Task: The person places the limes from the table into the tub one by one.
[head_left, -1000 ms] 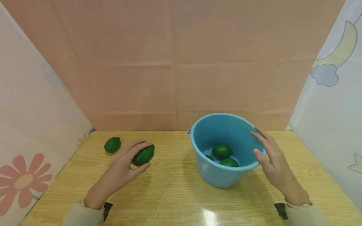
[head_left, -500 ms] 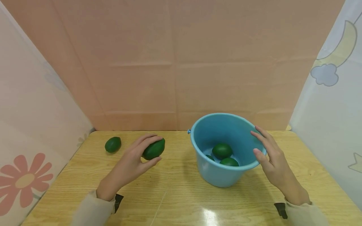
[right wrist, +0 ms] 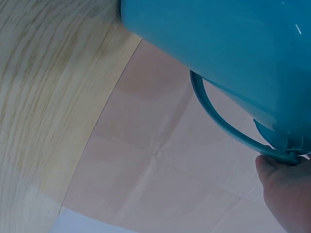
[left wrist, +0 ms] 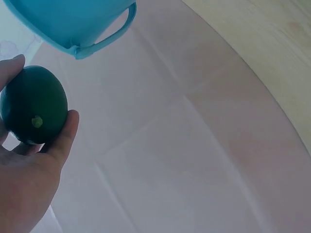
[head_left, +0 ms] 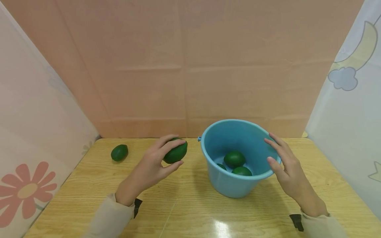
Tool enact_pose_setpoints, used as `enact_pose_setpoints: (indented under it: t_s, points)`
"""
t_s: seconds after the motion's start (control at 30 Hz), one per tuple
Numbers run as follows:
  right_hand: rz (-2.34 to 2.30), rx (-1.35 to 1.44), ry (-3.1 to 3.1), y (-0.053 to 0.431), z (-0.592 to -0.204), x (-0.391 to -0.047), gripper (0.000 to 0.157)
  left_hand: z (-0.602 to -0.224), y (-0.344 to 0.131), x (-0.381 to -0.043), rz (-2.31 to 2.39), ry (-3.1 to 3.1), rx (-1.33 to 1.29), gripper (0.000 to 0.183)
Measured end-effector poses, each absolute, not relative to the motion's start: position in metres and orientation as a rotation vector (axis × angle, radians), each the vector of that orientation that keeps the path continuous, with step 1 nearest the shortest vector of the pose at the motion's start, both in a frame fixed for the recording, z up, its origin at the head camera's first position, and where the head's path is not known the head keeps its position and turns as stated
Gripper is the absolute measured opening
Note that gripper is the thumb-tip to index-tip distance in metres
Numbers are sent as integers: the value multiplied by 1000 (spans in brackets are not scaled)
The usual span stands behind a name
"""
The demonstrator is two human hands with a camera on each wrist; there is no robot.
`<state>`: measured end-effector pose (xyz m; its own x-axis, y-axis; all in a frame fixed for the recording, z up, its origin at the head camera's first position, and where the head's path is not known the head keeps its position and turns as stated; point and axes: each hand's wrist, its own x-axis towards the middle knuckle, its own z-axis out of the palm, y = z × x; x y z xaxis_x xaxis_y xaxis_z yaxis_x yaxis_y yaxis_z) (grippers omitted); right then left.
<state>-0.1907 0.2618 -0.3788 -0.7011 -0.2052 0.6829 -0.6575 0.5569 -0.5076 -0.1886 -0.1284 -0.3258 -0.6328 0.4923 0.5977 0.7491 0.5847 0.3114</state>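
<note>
A green lime (head_left: 176,152) is held between the fingers and thumb of my left hand (head_left: 151,165), above the table and left of a light blue bucket (head_left: 230,186). In the left wrist view, the lime (left wrist: 36,104) shows its pale stem end, with the bucket (left wrist: 73,24) above it. My right hand (head_left: 287,168) holds the bucket's right rim, fingertips over the edge. Several limes (head_left: 234,159) lie inside the bucket, one mostly hidden by the front wall. Another lime (head_left: 119,153) rests on the table at the far left.
The wooden table (head_left: 143,211) ends at a peach backdrop (head_left: 184,66). Patterned side sheets (head_left: 53,109) stand to left and right. The bucket's handle (right wrist: 218,116) hangs on its far side in the right wrist view.
My left hand has carried its lime rightward and slightly away, closer to the bucket. The right hand and the bucket have stayed in place.
</note>
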Motion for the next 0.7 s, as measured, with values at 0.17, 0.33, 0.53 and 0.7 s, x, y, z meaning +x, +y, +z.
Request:
enact_pose_setpoints:
  t_s: [0.17,0.33,0.53,0.7]
  points:
    - [1043,695,-2238,262,-378,-191,50,-323,-117,-191,-726,-2337,-1022,61]
    - [1040,692,-2248,262,-377,-189,50,-319,-106,-195,-722,-2325,-1051,61]
    - [1015,703,-2267,263,-377,-190,50,-317,-91,-203,-744,-2310,-1102,57]
    - [1037,688,-2263,262,-377,-190,50,-315,-79,-209,-756,-2313,-1119,57]
